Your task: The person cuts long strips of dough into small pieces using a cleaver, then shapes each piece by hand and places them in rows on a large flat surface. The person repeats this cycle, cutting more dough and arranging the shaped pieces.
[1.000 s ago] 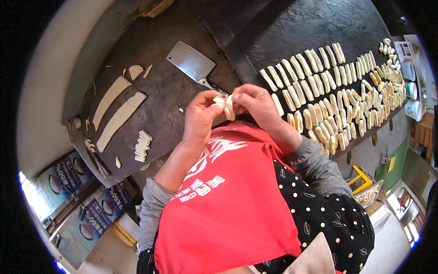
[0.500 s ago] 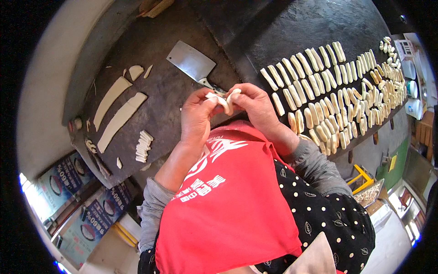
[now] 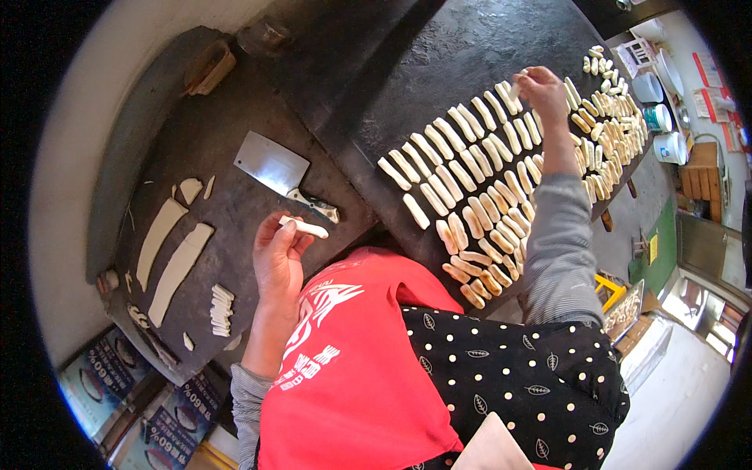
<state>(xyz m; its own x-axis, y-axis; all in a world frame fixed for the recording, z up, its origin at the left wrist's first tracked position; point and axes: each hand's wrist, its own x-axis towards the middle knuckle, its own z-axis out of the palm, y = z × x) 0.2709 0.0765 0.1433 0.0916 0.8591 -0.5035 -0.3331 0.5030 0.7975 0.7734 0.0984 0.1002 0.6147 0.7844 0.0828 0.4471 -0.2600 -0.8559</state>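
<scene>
Dark desk (image 3: 439, 70) is filling most of the frame, running from upper left to right; its near edge is curving past the person's red apron (image 3: 352, 376) at lower centre.

Rows of pale dough sticks (image 3: 486, 180) are covering the right half of the desk, packed side by side out to the far right edge. Little open room is remaining there; the bare patch is lying at upper centre, above the rows.

Flat dough strips (image 3: 168, 254) are lying at left, near the left rim, with a small stack of cut pieces (image 3: 222, 309) just below them. A cleaver (image 3: 274, 166) is resting between the strips and the rows, blade toward upper left.

Change since a second ago: both hands were working together at centre on one piece; now they are separating. Right hand (image 3: 544, 92) is reaching to the upper right, fingers pinched on a shaped dough stick (image 3: 515, 84) at the top of a row, apparently setting it down. Left hand (image 3: 278, 251) is staying at centre left, closed around a second dough piece (image 3: 305, 227) held above the desk, just below the cleaver handle. That reads as one stick finished, another in hand.
</scene>
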